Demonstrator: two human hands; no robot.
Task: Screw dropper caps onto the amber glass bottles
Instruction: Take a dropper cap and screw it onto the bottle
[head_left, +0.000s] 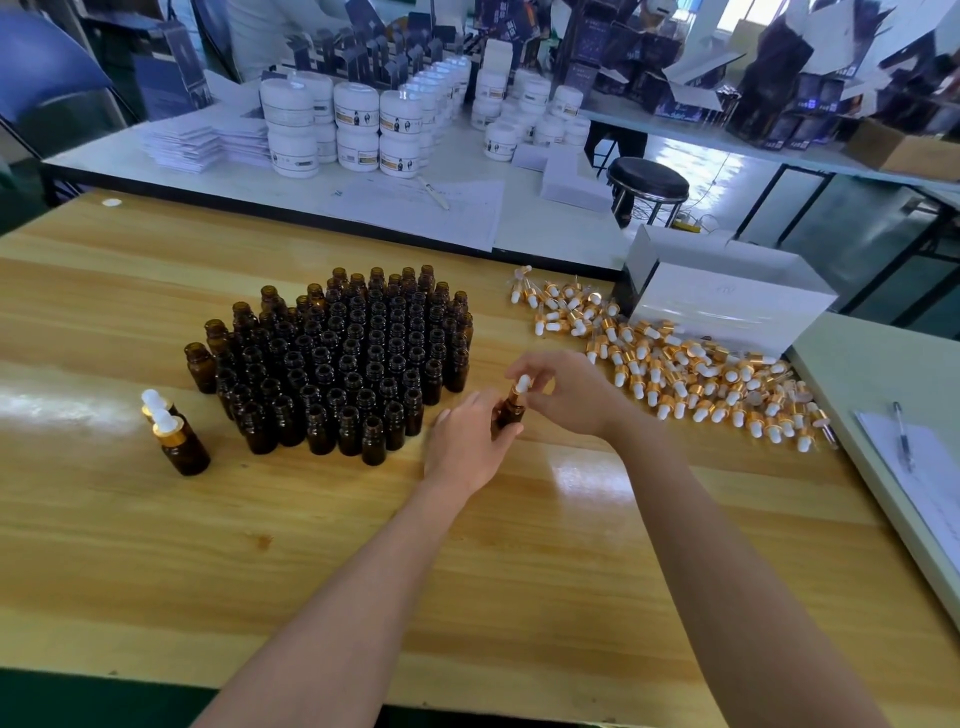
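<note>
My left hand grips an amber glass bottle just above the wooden table. A dropper cap with a white bulb and gold collar sits on the bottle's neck, pinched by the fingers of my right hand. A dense cluster of several open amber bottles stands to the left of my hands. Two capped bottles stand apart at the far left. A loose heap of dropper caps lies to the right.
A white box stands behind the cap heap. A paper pad with a pen lies on the pale surface at the right. Stacked white jars and papers fill the white table behind. A black stool stands beyond.
</note>
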